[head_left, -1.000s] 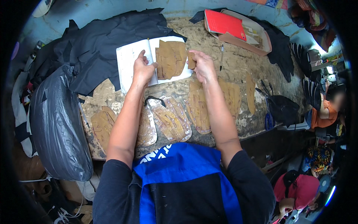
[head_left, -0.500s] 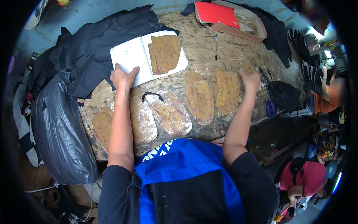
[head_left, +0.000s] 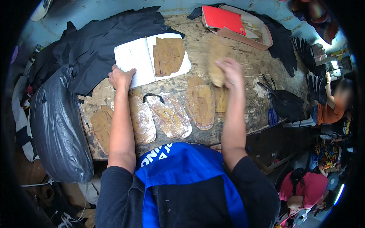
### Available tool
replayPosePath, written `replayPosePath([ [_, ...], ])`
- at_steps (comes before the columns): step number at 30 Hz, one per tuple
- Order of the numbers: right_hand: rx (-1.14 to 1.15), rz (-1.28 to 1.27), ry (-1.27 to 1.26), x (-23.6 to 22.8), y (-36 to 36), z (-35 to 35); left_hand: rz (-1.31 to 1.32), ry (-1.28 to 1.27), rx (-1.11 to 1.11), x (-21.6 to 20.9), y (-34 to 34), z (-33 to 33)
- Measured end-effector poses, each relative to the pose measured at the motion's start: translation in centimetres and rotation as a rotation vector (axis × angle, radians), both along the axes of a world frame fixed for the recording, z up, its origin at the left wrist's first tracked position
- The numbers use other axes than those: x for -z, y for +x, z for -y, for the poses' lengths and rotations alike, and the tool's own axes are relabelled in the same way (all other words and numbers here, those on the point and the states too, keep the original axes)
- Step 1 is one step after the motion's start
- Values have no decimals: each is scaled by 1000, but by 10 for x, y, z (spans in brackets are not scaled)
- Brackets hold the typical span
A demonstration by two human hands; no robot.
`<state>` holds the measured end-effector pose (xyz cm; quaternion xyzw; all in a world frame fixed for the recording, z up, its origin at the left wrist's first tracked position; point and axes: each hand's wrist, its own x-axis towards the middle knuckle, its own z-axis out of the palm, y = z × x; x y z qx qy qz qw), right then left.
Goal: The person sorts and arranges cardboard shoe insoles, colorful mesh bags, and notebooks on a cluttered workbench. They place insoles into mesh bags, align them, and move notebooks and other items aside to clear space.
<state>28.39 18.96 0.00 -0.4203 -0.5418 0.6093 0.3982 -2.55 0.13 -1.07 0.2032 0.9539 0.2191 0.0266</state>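
Raised over the table, my right hand (head_left: 232, 72) is closed on a tan, sole-shaped cardboard pattern piece (head_left: 216, 62), blurred by motion. An open notebook (head_left: 131, 57) lies at the far left of the table. My left hand (head_left: 121, 78) rests on its near left corner, thumb and fingers apart. Several tan pattern pieces (head_left: 169, 57) are stacked on the right page. Nearer me, more stacks lie in a row: a bundle with a black band (head_left: 171, 116), an oblong stack (head_left: 200, 106) and one (head_left: 221, 100) partly behind my right forearm.
Black leather sheets (head_left: 114, 36) cover the back left, beside a large black plastic bag (head_left: 61, 129). A box (head_left: 262, 43) with a red folder (head_left: 224, 19) stands at the back right. Blue-handled scissors (head_left: 272, 116) and a black pouch (head_left: 287, 99) lie at the right edge. People sit beyond.
My right hand has moved left from the table's right side, carrying the tan pattern piece toward the middle. My left hand stays at the notebook's corner.
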Motion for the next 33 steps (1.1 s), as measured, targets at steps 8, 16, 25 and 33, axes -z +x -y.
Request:
replayPosePath([
  [8, -125, 631, 293, 3, -145, 42, -12, 138, -28, 5, -14, 8],
  [16, -190, 785, 735, 21, -174, 65, 404, 639, -106, 7, -33, 16],
  [25, -114, 666, 726, 18, -172, 63, 1163, 1078, 95, -10, -24, 15],
  [33, -482, 68, 212, -6, -186, 77, 1343, 1265, 180, -25, -4, -3],
])
